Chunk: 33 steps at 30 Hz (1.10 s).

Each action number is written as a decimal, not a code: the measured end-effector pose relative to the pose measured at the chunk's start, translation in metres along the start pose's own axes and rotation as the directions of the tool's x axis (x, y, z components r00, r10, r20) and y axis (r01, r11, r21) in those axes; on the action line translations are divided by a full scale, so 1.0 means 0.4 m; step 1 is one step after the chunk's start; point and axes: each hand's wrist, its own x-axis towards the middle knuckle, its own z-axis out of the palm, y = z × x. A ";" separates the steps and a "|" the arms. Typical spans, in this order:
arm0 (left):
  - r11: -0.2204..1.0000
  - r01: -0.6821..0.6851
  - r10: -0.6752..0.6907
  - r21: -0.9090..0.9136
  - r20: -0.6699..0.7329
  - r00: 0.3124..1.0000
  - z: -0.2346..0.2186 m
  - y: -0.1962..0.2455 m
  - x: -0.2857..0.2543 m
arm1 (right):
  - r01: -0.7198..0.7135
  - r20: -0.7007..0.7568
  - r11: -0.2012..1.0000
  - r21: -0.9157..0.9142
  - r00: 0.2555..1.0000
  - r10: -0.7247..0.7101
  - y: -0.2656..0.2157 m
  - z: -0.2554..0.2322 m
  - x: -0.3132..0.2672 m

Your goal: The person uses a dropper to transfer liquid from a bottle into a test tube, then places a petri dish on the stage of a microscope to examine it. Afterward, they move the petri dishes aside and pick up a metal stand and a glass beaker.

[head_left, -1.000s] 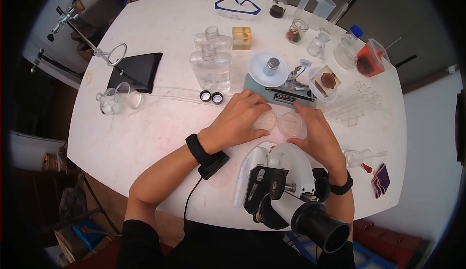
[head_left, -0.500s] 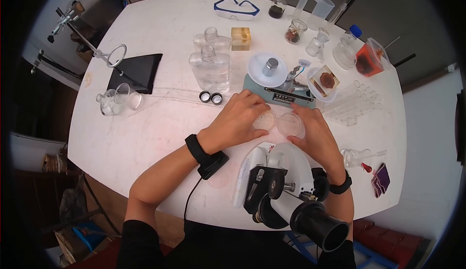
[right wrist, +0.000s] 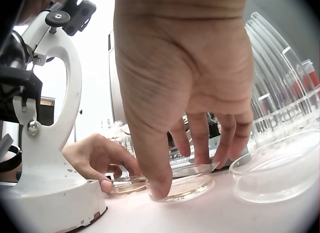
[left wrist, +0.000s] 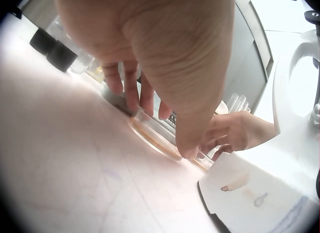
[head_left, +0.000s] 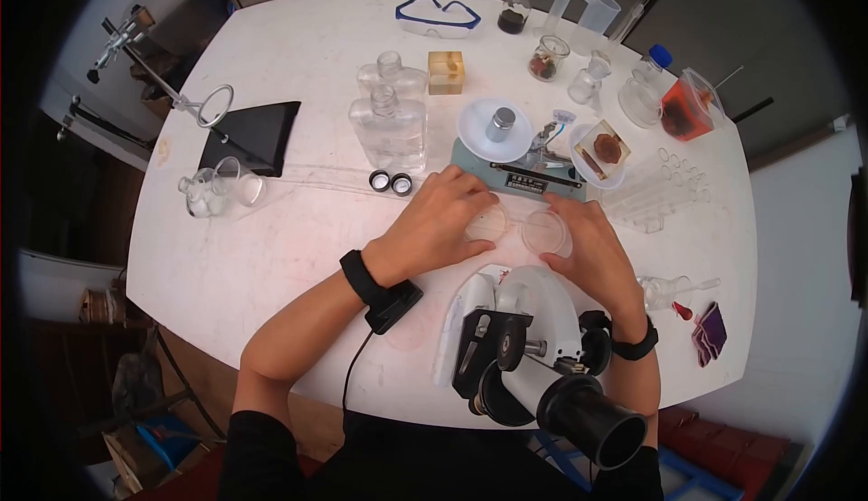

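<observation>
Two shallow clear petri dishes lie side by side on the white table, between the hands. My left hand [head_left: 440,222] grips the left petri dish [head_left: 489,223] by its rim, thumb on the near side and fingers on the far side. In the left wrist view a pale amber layer shows in that dish [left wrist: 155,137]. Around the right petri dish [head_left: 544,231] curl the thumb and fingers of my right hand [head_left: 592,246]. A thin amber layer shows in this dish [right wrist: 187,187] too, in the right wrist view. A narrow gap separates the dishes.
A white microscope [head_left: 542,320] stands close in front of the hands. Behind them is a balance [head_left: 520,175] with a metal weight [head_left: 503,121] on one pan. Clear bottles [head_left: 393,135] stand to the left, test tubes [head_left: 660,193] to the right. Another clear dish [right wrist: 275,168] lies beside the right hand.
Both hands have moved slightly apart with their dishes, the left one leftward and the right one a little rightward. The gap between the dishes is wider now.
</observation>
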 end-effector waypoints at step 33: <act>1.000 -0.004 0.003 0.030 0.028 1.000 -0.020 0.022 0.002 | -0.014 0.010 1.000 -0.021 1.000 0.015 -0.018 -0.027 -0.010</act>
